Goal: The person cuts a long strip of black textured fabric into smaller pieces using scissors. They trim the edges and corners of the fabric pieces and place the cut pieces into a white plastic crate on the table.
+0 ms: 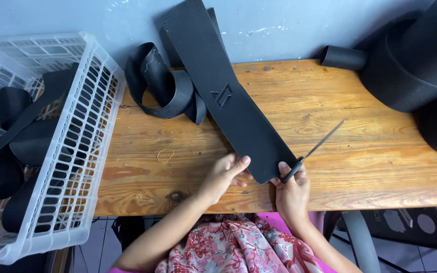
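The left hand (227, 171) pinches the near end of a wide black ribbed elastic band (228, 96), thumb on top and fingers curled under its corner. The right hand (292, 189) is closed around the dark handles of a pair of slim metal scissors (314, 148), thumb touching the band's edge, blades pointing away over the wooden table (360, 151). The band runs diagonally from between both hands to the wall. A thin rubber ring (165, 155) lies nearby. Farther left, a white plastic lattice basket (84, 151) holds folded black band pieces (13, 136); big black rolls (421, 65) stand far right.
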